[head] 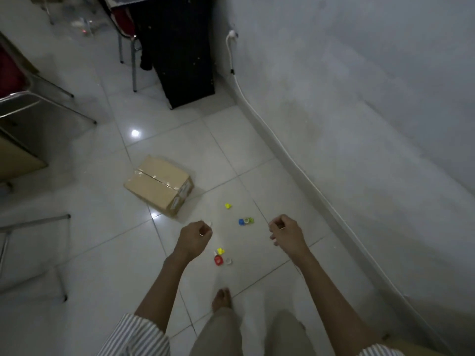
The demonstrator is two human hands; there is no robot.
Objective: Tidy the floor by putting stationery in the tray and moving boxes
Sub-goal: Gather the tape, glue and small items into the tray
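Note:
A taped cardboard box (pixel 159 185) lies on the white tiled floor, ahead and left of my hands. Small coloured pieces are scattered in front of me: a yellow one (pixel 228 205), a blue and green cluster (pixel 245 221), another yellow piece (pixel 220 251), a red piece (pixel 218 260) and a white ring (pixel 229 261). My left hand (pixel 195 237) hovers above the floor with fingers curled, holding nothing that I can see. My right hand (pixel 284 231) hovers to the right, fingers curled too. No tray is in view.
A dark cabinet (pixel 180 52) stands at the back by the wall. A white cable (pixel 259 119) runs along the right wall's base. Metal chair legs (pixel 51 104) and furniture fill the left side. My bare foot (pixel 222 299) is below the hands.

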